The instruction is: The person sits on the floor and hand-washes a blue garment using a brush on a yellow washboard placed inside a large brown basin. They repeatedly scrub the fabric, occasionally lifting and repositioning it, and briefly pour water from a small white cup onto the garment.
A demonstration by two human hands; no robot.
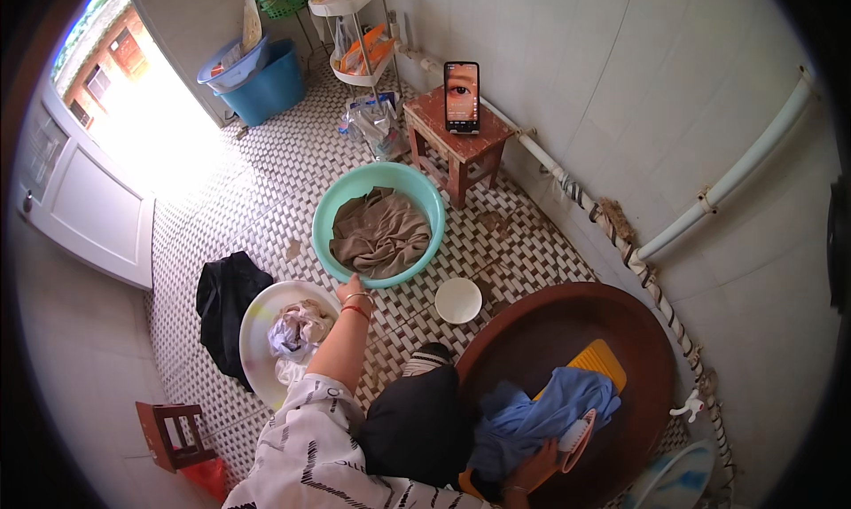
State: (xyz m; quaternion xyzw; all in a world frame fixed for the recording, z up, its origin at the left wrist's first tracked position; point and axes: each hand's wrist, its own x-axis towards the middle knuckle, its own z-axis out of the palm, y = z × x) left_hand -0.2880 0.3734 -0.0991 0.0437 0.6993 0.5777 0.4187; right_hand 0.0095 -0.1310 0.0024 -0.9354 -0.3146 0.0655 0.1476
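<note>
My left hand (350,287) grips the near rim of a mint-green plastic basin (435,243), which holds a crumpled brown garment (382,233). My right hand (537,466) is low in a large reddish-brown tub (638,349), against a wet blue cloth (545,402). A scrubbing brush (577,440) with white bristles and a pink back lies tilted beside its fingers; whether they hold it is unclear. Under the cloth, a yellow washboard (602,363) shows at its upper end. A white basin (256,336) with several light garments (299,329) stands left of my left forearm.
A small white bowl (459,301) sits between basin and tub. Black clothing (229,309) lies on the tiled floor. A phone (461,100) stands on a red wooden stool (432,113). Pipes (718,196) follow the right wall; a white door (93,203) stands open at left.
</note>
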